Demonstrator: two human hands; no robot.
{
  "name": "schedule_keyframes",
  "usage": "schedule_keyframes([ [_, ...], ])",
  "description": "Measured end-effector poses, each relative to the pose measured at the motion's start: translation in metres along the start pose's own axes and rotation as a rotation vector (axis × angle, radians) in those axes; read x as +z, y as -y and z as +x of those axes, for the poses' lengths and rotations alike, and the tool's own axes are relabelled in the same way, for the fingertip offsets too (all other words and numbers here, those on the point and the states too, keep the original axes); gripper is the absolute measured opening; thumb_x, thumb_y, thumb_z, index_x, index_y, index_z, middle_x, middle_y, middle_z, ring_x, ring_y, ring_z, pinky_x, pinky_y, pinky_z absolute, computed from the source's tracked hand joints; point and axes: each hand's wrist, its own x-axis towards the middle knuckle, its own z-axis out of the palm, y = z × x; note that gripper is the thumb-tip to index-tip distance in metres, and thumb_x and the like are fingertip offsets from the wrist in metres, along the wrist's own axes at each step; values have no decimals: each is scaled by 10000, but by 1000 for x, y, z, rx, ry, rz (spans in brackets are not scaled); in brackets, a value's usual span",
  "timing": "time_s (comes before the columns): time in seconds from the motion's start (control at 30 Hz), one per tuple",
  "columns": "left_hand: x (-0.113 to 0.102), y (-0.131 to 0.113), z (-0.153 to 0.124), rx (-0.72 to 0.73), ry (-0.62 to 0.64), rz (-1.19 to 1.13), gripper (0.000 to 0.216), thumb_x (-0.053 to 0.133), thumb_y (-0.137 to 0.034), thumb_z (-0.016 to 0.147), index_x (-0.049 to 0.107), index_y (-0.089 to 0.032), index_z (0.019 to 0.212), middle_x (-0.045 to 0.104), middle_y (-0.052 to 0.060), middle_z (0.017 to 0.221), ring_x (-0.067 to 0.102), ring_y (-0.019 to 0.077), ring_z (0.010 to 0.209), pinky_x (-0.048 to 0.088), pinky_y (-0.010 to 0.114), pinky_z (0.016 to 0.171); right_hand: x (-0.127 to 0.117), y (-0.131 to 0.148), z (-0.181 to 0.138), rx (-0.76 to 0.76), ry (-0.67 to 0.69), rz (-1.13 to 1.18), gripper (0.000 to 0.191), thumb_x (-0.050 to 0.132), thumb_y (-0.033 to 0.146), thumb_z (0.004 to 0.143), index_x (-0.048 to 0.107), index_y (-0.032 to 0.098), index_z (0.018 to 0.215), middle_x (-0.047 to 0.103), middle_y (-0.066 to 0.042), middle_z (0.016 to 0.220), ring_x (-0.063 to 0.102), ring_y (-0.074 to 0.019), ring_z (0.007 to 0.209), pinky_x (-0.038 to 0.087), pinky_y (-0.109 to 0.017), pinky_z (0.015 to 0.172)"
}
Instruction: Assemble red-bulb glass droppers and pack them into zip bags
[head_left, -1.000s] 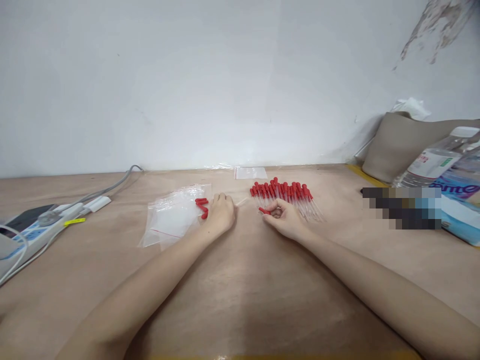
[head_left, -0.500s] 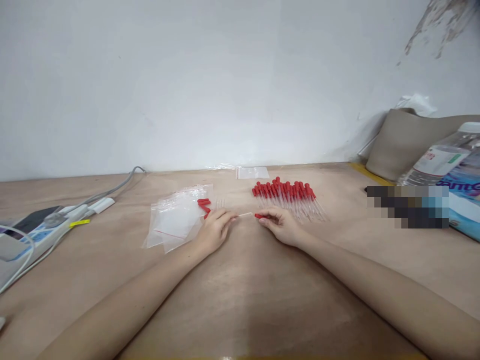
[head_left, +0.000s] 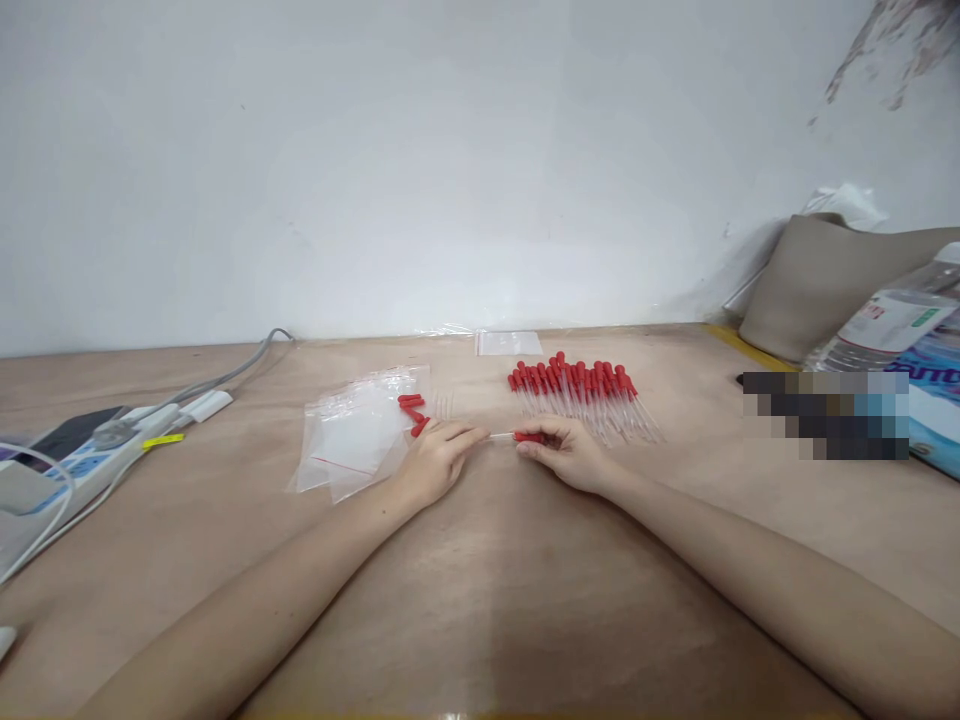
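Note:
Between my hands a thin clear dropper tube (head_left: 502,436) lies level, its right end meeting a red rubber bulb (head_left: 529,437). My left hand (head_left: 440,458) pinches the tube's left end, and my right hand (head_left: 568,452) is closed on the bulb. Fingers hide part of both pieces. Just beyond my left hand are several loose red bulbs (head_left: 411,402) and a few bare clear tubes (head_left: 444,405). Behind my right hand, a row of droppers (head_left: 581,385) with red bulbs lies with the tubes pointing towards me.
Clear zip bags (head_left: 349,430) lie left of the loose bulbs, and another bag (head_left: 510,344) is by the wall. A power strip (head_left: 71,475) with cables stands at the far left. On the right are a water bottle (head_left: 877,325) and a blue package (head_left: 934,420).
My left hand has moved slightly right with the tube, closing the gap to the bulb in my right hand. The tube's end now meets the bulb. The view has shifted slightly.

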Motion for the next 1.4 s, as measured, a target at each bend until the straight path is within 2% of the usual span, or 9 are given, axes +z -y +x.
schedule_keyframes([
  [0.17,-1,-1,1,60,-40,-23,366,353,-42,816,564,-177,1082,649,71,973,593,171,867,433,310,711,1,-2,0,-15,-63,0,143,596,282,724,654,177,803,654,-53,803,589,-155,740,465,-297,683],
  [0.27,-3,-1,2,118,-52,9,441,322,17,766,558,-167,1090,637,78,1006,580,175,911,444,313,727,1,-4,0,-71,-51,-2,128,579,267,741,649,182,805,653,-46,803,588,-148,738,463,-289,680],
  [0.37,-5,-1,3,172,-59,34,466,310,42,739,557,-156,1081,640,78,977,583,169,870,454,309,702,0,-6,1,-118,-21,-18,109,570,252,749,640,180,791,650,-41,793,581,-141,724,458,-278,668],
  [0.67,-8,-8,3,293,-131,188,331,319,-25,838,523,-137,1073,641,70,837,582,155,735,426,277,607,-4,4,-2,-152,63,-166,95,538,226,772,616,175,790,634,-34,761,563,-125,675,440,-245,614],
  [0.93,-2,-10,0,277,-134,190,321,347,-14,810,522,-127,1055,638,70,844,560,157,716,421,286,638,-2,8,-3,-298,92,-332,120,495,224,810,603,178,839,633,-36,782,559,-125,714,430,-242,649],
  [1.17,1,-10,-2,268,-112,150,327,347,-18,806,534,-126,1050,637,72,815,548,159,692,434,294,628,2,6,-2,-315,135,-406,122,502,227,807,604,165,828,620,-43,747,553,-129,686,432,-241,628],
  [1.3,4,-7,-3,264,-104,114,331,350,-28,810,544,-136,1055,640,72,826,556,158,699,451,299,642,0,6,0,-314,163,-393,129,507,222,802,613,156,835,611,-49,746,547,-132,686,431,-252,636],
  [1.4,5,-6,-2,214,-115,58,329,352,-58,832,545,-153,1081,639,74,864,577,163,760,466,304,674,-1,8,5,-265,139,-272,131,514,256,798,617,175,809,596,-45,758,546,-134,699,434,-266,651],
])
